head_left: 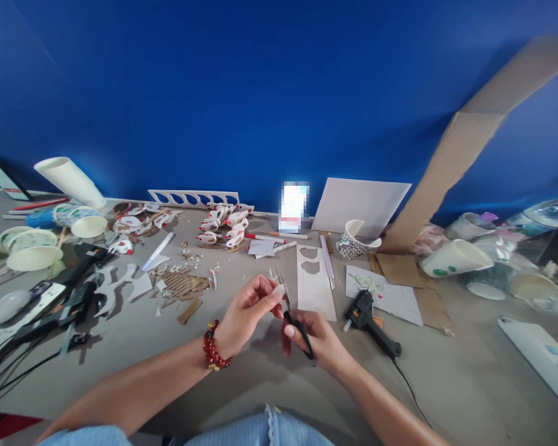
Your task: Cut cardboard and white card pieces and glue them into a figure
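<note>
My left hand (247, 314), with a red bead bracelet on its wrist, pinches a small white paper piece (279, 290) between thumb and fingers. Black-handled scissors (305, 337) are gripped in my right hand (324, 345), their blades pointing away from me and up beside the paper piece. Whether the blades touch the paper, I cannot tell. Just beyond both hands lies a white card strip (315, 291) with rounded cut-outs at its far end. A black glue gun (369, 319) rests to the right of my right hand, its cable running toward me.
Corrugated cardboard scraps (183, 284) and white cut-offs (121, 288) lie left. Behind them sits a pile of white cut-out shapes with red marks (225, 223). A lit phone (292, 207) leans on the blue wall near a white board (360, 205). A patterned cup piece (353, 244) stands right.
</note>
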A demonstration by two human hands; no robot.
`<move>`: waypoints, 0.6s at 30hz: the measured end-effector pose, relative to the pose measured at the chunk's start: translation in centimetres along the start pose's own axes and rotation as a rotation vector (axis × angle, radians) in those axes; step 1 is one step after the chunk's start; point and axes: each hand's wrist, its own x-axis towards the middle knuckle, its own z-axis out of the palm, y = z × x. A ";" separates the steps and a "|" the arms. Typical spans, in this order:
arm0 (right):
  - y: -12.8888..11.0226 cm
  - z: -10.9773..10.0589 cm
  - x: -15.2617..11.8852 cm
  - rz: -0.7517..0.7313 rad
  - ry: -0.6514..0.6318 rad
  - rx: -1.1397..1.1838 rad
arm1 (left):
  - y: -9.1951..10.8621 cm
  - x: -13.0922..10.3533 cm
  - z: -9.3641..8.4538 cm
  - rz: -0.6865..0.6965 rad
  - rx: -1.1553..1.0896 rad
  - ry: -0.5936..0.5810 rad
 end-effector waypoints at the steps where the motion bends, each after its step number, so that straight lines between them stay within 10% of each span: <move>1: 0.0 0.0 0.0 -0.003 0.000 -0.004 | 0.0 0.0 0.0 -0.002 -0.004 -0.001; 18: 0.8 -0.4 0.0 0.002 -0.004 0.035 | 0.5 0.2 -0.3 0.001 0.010 -0.024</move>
